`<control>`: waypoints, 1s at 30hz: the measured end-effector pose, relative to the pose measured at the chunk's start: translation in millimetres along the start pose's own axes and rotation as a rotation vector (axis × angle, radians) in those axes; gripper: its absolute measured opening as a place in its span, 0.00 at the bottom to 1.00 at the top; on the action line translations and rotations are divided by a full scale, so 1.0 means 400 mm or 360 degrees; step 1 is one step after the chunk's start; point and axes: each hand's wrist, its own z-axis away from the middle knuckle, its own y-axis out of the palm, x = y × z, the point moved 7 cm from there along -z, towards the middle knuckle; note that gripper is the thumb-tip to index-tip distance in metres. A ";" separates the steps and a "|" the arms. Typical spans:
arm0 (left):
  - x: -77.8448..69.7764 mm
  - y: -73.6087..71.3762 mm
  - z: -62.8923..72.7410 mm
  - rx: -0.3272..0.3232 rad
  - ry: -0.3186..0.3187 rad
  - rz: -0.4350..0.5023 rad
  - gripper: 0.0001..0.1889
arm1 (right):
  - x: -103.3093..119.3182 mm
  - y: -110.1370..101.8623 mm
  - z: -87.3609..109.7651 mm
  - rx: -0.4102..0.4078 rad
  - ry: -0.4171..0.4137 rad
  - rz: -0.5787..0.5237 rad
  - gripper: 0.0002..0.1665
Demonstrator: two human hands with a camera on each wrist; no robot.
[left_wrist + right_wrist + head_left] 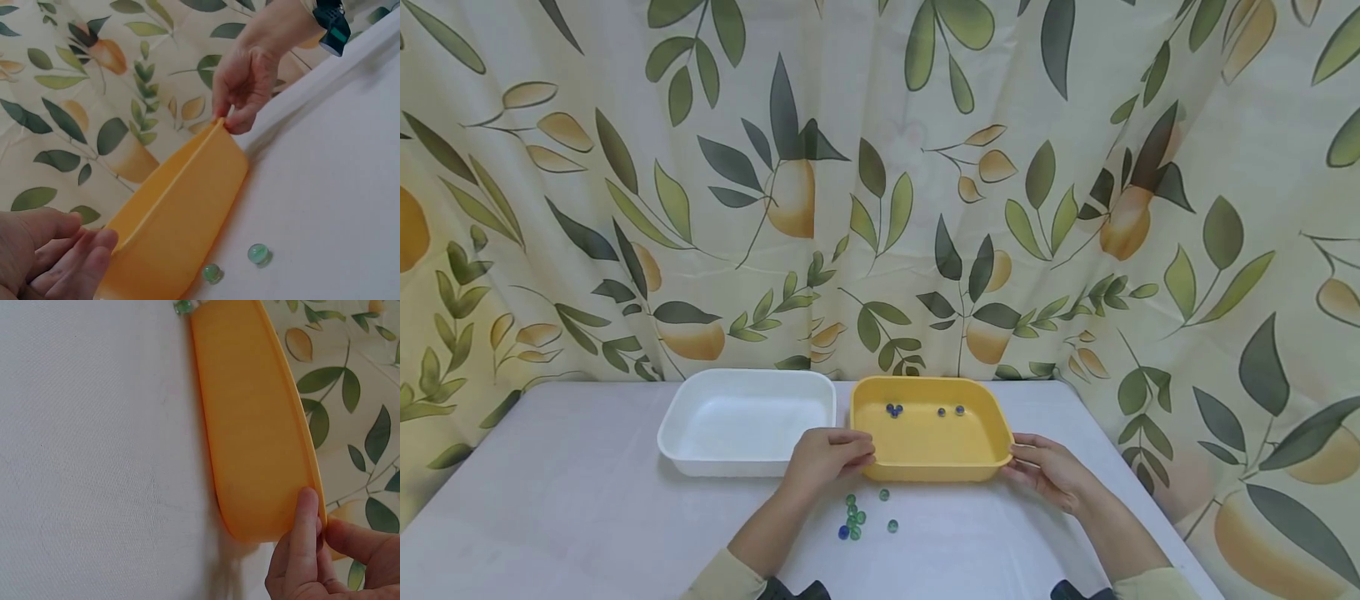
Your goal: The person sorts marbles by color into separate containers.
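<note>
A yellow plastic tray point(934, 472) stands toward the back of the table, with several dark blue marbles point(894, 410) lying in it. My left hand point(829, 457) pinches the rim at the tray's front left corner. At the opposite front corner, my right hand point(1051, 471) grips the rim between thumb and fingers. In the right wrist view the fingers point(304, 519) press on the outside wall just under the lip. Below the tray, near my left wrist, lie several green marbles point(861, 517) and a blue marble point(843, 532).
A white tray point(730, 468) sits to the left of the yellow one, close beside it. White cloth covers the table point(587, 500). Behind the table hangs a leaf-and-fruit patterned curtain point(880, 250).
</note>
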 end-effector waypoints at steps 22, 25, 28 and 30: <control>0.155 -0.089 0.086 -0.0032 -0.0051 -0.0116 0.12 | 0.000 -0.001 0.002 -0.0033 0.0011 -0.0012 0.35; 0.170 -0.089 0.092 -0.0040 -0.0103 -0.0172 0.11 | -0.001 -0.001 0.002 -0.0034 0.0011 -0.0006 0.34; 0.185 -0.088 0.097 -0.0036 -0.0151 -0.0214 0.10 | -0.001 0.000 0.002 -0.0029 0.0013 -0.0005 0.35; 0.192 -0.087 0.099 -0.0030 -0.0161 -0.0226 0.10 | -0.001 0.001 0.002 -0.0026 0.0015 -0.0008 0.35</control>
